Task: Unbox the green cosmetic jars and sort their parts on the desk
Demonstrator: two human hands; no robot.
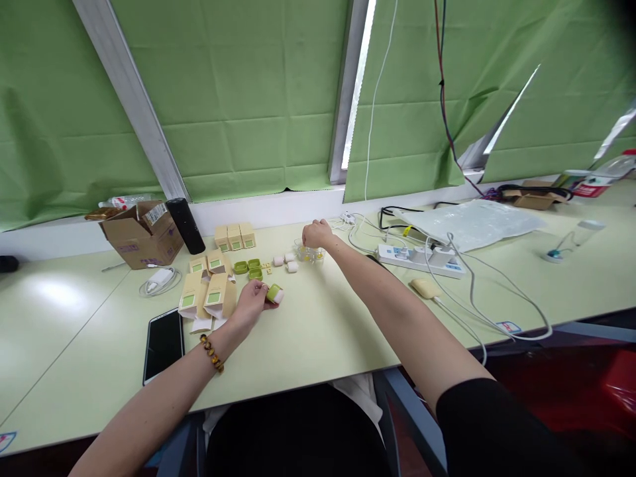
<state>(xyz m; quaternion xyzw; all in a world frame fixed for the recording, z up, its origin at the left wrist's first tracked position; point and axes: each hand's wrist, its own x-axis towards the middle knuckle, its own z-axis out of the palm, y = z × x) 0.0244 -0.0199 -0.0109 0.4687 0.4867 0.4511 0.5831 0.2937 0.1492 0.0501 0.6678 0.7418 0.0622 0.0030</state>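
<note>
My left hand (pixel 252 302) is closed around a small rounded case (pixel 275 293), olive green on one part and whitish on the other, held just above the table. Farther off, my right hand (pixel 317 234) reaches down with bent fingers over some small clear plastic pieces (pixel 316 256) with yellow bits in them; what its fingers grip is hidden. Between the hands lie several pinkish-white blocks (pixel 291 266). Left of them are several open green square shells (pixel 255 273) and tiny yellow pieces (pixel 269 270).
Small cream cartons with green squares (pixel 219 293) stand left, some with open flaps, near a black phone (pixel 164 346). A cardboard box (pixel 142 237) and black cylinder (pixel 185 225) are behind. On the right are a power strip (pixel 420 260), cables and a cream cabled device (pixel 424 287).
</note>
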